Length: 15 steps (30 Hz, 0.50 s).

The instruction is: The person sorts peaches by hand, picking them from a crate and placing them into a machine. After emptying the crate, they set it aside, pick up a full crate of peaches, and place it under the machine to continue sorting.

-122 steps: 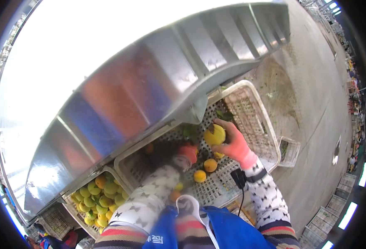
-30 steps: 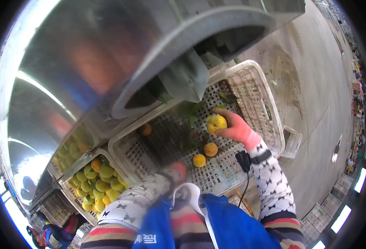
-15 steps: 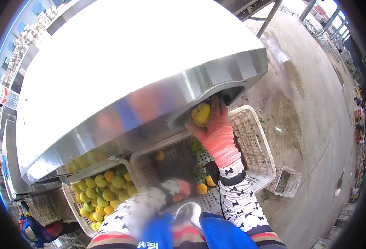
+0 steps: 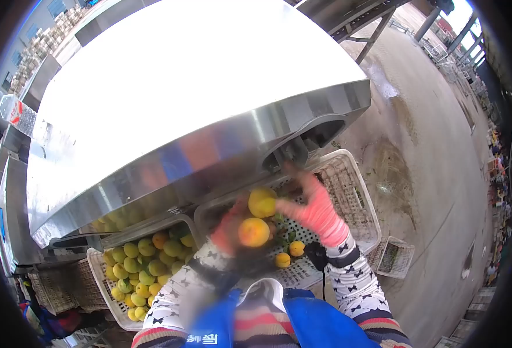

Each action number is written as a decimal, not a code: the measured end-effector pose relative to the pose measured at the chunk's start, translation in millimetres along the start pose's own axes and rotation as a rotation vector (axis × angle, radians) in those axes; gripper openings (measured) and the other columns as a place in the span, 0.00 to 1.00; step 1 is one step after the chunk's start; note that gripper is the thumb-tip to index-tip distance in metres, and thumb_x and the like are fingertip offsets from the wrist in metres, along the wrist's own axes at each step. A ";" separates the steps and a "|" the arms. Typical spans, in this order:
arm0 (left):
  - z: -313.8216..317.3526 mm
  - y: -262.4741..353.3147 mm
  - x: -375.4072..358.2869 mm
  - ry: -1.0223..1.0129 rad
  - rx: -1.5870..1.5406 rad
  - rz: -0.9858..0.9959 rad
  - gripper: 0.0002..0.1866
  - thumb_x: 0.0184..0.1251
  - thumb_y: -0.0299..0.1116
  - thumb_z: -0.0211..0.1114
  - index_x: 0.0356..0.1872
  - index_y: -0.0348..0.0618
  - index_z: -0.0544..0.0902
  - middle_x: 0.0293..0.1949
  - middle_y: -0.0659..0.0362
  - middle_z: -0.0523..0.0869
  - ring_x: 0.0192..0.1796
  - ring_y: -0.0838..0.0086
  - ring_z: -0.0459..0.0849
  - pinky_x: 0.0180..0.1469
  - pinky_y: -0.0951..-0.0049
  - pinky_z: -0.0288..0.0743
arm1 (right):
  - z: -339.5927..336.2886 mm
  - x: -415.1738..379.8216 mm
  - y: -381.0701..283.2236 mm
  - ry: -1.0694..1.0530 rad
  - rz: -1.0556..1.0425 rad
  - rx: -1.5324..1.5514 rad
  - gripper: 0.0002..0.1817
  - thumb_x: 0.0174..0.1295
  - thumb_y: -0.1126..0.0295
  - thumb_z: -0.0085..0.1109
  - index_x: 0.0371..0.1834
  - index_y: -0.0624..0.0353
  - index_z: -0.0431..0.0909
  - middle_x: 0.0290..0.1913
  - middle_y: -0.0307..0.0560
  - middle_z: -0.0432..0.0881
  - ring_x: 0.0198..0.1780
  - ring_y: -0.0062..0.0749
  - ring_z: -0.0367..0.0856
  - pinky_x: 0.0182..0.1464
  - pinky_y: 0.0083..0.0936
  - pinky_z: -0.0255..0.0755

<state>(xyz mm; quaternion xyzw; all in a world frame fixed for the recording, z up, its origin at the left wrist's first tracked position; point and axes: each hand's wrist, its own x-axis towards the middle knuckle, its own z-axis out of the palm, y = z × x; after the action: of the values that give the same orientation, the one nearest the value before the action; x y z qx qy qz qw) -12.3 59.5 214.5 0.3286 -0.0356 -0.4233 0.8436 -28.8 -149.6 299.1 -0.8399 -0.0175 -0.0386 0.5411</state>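
Observation:
My left hand point(image 4: 227, 230), in a pink glove, is blurred and curled around a yellow-orange peach point(image 4: 253, 232). A second yellow peach point(image 4: 262, 202) sits just above it, between my two hands and apparently resting against the left one. My right hand point(image 4: 318, 211), gloved in pink too, has its fingers spread. Its thumb tip lies beside the upper peach, and its fingers point up toward the dark chute opening point(image 4: 291, 152) in the metal table's side. Beneath my hands, a pale plastic crate point(image 4: 357, 200) holds two small orange fruits point(image 4: 289, 255) and some leaves.
The stainless steel table point(image 4: 192, 75) fills the upper middle, its top glaring white. Left of my body stands a crate point(image 4: 95, 272) full of yellow-green and orange fruit. A smaller crate point(image 4: 396, 256) rests on the concrete floor to the right. A black object with a cable hangs by my right wrist.
My right hand has come down from the chute and spread its fingers. My left hand has risen from low in the crate; two peaches are now at it.

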 end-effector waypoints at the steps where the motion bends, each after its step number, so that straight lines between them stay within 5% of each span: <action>1: 7.9 4.1 -1.2 0.006 0.306 0.089 0.24 0.73 0.45 0.62 0.62 0.40 0.73 0.50 0.52 0.82 0.43 0.63 0.87 0.44 0.61 0.85 | 3.4 -6.8 4.5 -0.041 -0.069 -0.018 0.36 0.53 0.61 0.74 0.66 0.62 0.73 0.59 0.56 0.77 0.58 0.45 0.79 0.59 0.34 0.73; 4: 27.3 9.9 1.5 -0.022 0.585 0.196 0.26 0.73 0.50 0.60 0.60 0.40 0.75 0.49 0.50 0.83 0.41 0.60 0.87 0.41 0.60 0.85 | 2.9 -16.8 6.5 -0.102 -0.215 -0.086 0.39 0.53 0.60 0.74 0.68 0.61 0.71 0.62 0.57 0.75 0.61 0.46 0.76 0.62 0.35 0.71; 6: 13.4 6.8 10.2 -0.100 0.202 -0.149 0.27 0.75 0.55 0.55 0.59 0.40 0.75 0.49 0.50 0.84 0.40 0.58 0.88 0.39 0.59 0.85 | 2.9 -23.0 13.1 -0.096 -0.285 -0.055 0.41 0.51 0.60 0.75 0.69 0.60 0.69 0.63 0.58 0.74 0.63 0.47 0.75 0.63 0.37 0.71; 11: 33.9 14.1 18.4 -0.094 0.046 -0.214 0.34 0.74 0.61 0.47 0.60 0.37 0.74 0.38 0.47 0.87 0.35 0.58 0.88 0.39 0.59 0.85 | 3.8 -21.1 9.7 0.069 -0.270 -0.062 0.46 0.48 0.60 0.76 0.72 0.59 0.64 0.58 0.58 0.76 0.56 0.53 0.78 0.60 0.40 0.73; 12: 36.6 19.0 24.8 -0.116 -0.063 -0.239 0.27 0.75 0.53 0.52 0.61 0.39 0.72 0.38 0.49 0.87 0.37 0.61 0.88 0.40 0.61 0.85 | 4.9 -14.9 -2.2 0.113 -0.236 -0.173 0.45 0.49 0.58 0.75 0.70 0.61 0.65 0.54 0.59 0.77 0.53 0.56 0.78 0.56 0.41 0.74; 15: 20.1 14.6 34.9 -0.136 -0.317 -0.217 0.28 0.77 0.53 0.53 0.61 0.39 0.72 0.43 0.48 0.85 0.40 0.61 0.88 0.45 0.59 0.85 | 8.4 12.7 5.2 0.276 -0.129 -0.382 0.45 0.50 0.57 0.74 0.70 0.63 0.64 0.54 0.62 0.76 0.53 0.58 0.78 0.53 0.43 0.75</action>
<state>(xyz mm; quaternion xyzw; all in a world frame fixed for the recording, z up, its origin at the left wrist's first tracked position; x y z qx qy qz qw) 13.3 29.4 231.1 0.1643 0.0102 -0.5334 0.8297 -15.4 -144.2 292.0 -0.9109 0.0105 -0.1900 0.3662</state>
